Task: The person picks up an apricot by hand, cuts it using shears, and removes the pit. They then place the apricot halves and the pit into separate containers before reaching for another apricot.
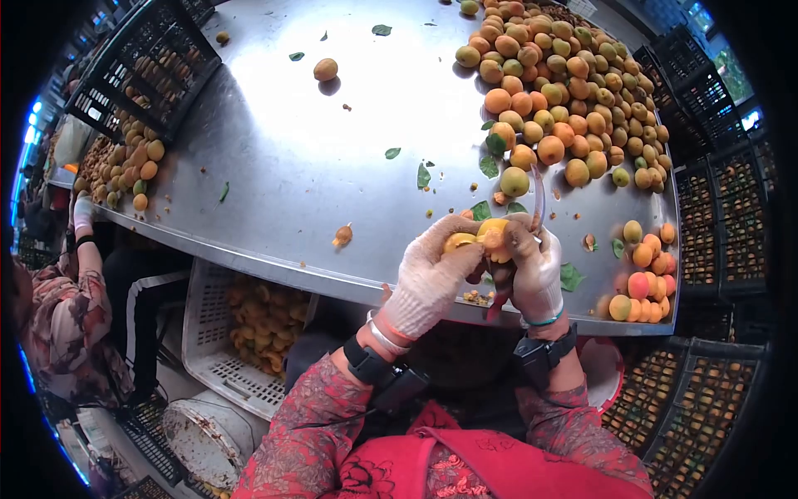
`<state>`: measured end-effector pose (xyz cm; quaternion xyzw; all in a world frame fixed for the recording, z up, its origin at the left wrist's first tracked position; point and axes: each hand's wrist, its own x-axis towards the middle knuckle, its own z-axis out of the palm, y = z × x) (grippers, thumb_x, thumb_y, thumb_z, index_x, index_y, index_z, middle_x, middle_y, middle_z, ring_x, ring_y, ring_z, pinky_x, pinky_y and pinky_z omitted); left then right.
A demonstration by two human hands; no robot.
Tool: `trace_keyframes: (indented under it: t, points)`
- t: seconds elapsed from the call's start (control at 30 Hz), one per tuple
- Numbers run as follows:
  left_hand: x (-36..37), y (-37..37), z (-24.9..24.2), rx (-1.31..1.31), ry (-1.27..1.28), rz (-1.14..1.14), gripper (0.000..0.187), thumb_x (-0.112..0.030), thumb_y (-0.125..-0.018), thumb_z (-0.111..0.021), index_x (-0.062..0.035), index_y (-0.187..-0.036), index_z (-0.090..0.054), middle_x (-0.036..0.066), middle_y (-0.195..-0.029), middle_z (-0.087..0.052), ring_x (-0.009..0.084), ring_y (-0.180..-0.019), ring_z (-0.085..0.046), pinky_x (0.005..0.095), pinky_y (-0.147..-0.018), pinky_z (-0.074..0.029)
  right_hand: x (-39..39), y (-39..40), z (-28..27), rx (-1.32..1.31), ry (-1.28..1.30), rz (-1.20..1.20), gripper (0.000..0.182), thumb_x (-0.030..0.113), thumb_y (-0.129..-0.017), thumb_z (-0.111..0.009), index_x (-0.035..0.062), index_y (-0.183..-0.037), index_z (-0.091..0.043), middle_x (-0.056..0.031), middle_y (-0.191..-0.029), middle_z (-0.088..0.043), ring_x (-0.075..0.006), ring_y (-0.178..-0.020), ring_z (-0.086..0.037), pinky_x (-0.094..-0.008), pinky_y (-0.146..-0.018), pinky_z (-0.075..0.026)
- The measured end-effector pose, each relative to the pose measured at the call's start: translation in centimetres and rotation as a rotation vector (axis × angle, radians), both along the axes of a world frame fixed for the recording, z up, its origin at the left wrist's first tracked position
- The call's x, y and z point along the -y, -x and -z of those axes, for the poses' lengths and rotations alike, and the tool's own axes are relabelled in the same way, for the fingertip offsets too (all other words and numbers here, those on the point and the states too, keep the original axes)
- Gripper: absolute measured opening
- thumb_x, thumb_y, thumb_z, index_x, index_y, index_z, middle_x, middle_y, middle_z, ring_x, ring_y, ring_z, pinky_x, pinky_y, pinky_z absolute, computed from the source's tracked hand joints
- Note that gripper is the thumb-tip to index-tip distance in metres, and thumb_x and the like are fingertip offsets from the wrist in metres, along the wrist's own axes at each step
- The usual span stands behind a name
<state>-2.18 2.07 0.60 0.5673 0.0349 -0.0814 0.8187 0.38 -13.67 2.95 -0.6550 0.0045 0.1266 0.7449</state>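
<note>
Both my hands wear white knit gloves and meet over the near edge of a steel table [332, 158]. My left hand [432, 274] grips a split apricot [482, 234], its yellow flesh showing. My right hand [532, 270] touches the same fruit and holds a small knife [539, 200] whose blade points up and away. A large heap of orange and yellow apricots [557, 91] lies just beyond the hands at the far right.
A smaller apricot pile [644, 274] sits right of my right hand. A white crate of halved fruit [258, 320] stands below the table edge. Black crates line the right side [715, 208] and far left [141, 66]. Another person [66, 308] works at left.
</note>
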Motion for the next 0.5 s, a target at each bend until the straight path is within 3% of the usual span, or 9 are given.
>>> trace_keyframes:
  t: [0.07, 0.1, 0.13, 0.2, 0.23, 0.4, 0.47, 0.5]
  points:
    - [0.0, -0.1, 0.3, -0.113, 0.396, -0.021, 0.023, -0.006, -0.091, -0.058, 0.0010, -0.113, -0.062, 0.003, -0.084, -0.062, 0.0104, -0.071, -0.058, 0.0243, -0.070, -0.049, 0.3, -0.4, 0.3, -0.036, -0.146, -0.027, 0.037, 0.035, -0.097, -0.061, -0.0020, -0.103, -0.061, -0.0035, -0.068, -0.061, -0.0051, -0.046, -0.050, -0.0189, -0.040, -0.037]
    - [-0.2, -0.2, 0.7, -0.118, 0.411, -0.025, 0.024, -0.004, -0.091, -0.057, 0.0012, -0.113, -0.063, 0.003, -0.088, -0.062, 0.0093, -0.074, -0.056, 0.0236, -0.074, -0.048, 0.4, -0.5, 0.2, -0.068, -0.291, -0.056, 0.039, 0.036, -0.097, -0.061, -0.0025, -0.104, -0.060, -0.0043, -0.070, -0.062, -0.0059, -0.046, -0.051, -0.0189, -0.041, -0.038]
    - [-0.1, -0.3, 0.6, -0.107, 0.412, -0.024, 0.024, -0.004, -0.091, -0.057, 0.0012, -0.113, -0.063, 0.003, -0.088, -0.062, 0.0093, -0.074, -0.056, 0.0236, -0.074, -0.048, 0.0, -0.5, 0.1, -0.058, -0.289, -0.058, 0.039, 0.036, -0.097, -0.061, -0.0025, -0.104, -0.060, -0.0043, -0.070, -0.062, -0.0059, -0.046, -0.051, -0.0189, -0.041, -0.038]
    - [-0.1, -0.2, 0.0, -0.108, 0.259, -0.078, 0.026, -0.003, -0.089, -0.054, 0.0041, -0.113, -0.060, 0.009, -0.104, -0.064, 0.0156, -0.094, -0.062, 0.0301, -0.083, -0.051, -1.3, -0.1, -0.2, -0.026, -0.054, 0.132, 0.034, 0.036, -0.099, -0.055, 0.0023, -0.100, -0.057, -0.0026, -0.064, -0.055, -0.0074, -0.042, -0.042, -0.0216, -0.039, -0.031]
    - [-0.3, -0.2, -0.3, -0.047, 0.107, -0.024, 0.035, -0.004, -0.089, -0.058, 0.0028, -0.123, -0.057, 0.009, -0.110, -0.064, 0.0155, -0.101, -0.060, 0.0297, -0.088, -0.050, -1.3, 0.1, -0.7, -0.013, -0.040, 0.099, 0.033, 0.034, -0.099, -0.056, 0.0012, -0.105, -0.056, -0.0033, -0.067, -0.057, -0.0078, -0.044, -0.046, -0.0212, -0.040, -0.034]
    - [0.2, 0.1, -0.4, 0.025, 0.112, -0.001, 0.048, -0.005, -0.092, -0.061, -0.0006, -0.137, -0.047, 0.008, -0.120, -0.059, 0.0134, -0.100, -0.058, 0.0278, -0.086, -0.050, -1.7, 0.7, -0.3, 0.053, 0.056, 0.117, 0.029, 0.025, -0.099, -0.057, -0.0013, -0.110, -0.056, -0.0046, -0.075, -0.062, -0.0081, -0.050, -0.053, -0.0220, -0.044, -0.041]
    - [0.7, 0.3, -0.1, 0.021, 0.029, -0.049, 0.042, -0.008, -0.093, -0.061, -0.0028, -0.133, -0.051, 0.005, -0.115, -0.059, 0.0109, -0.099, -0.058, 0.0258, -0.087, -0.049, -2.1, 0.9, 1.0, 0.321, 0.166, 0.143, 0.027, 0.020, -0.097, -0.063, -0.0029, -0.110, -0.058, -0.0037, -0.077, -0.063, -0.0065, -0.053, -0.052, -0.0225, -0.050, -0.045]
    - [0.8, 0.4, -0.1, 0.048, 0.083, -0.055, 0.042, -0.006, -0.095, -0.057, -0.0016, -0.135, -0.049, 0.008, -0.120, -0.059, 0.0122, -0.101, -0.058, 0.0270, -0.084, -0.052, -2.4, 0.9, 1.2, 0.370, 0.134, 0.164, 0.023, 0.014, -0.096, -0.063, -0.0031, -0.111, -0.060, -0.0016, -0.077, -0.061, -0.0052, -0.053, -0.049, -0.0222, -0.049, -0.041]
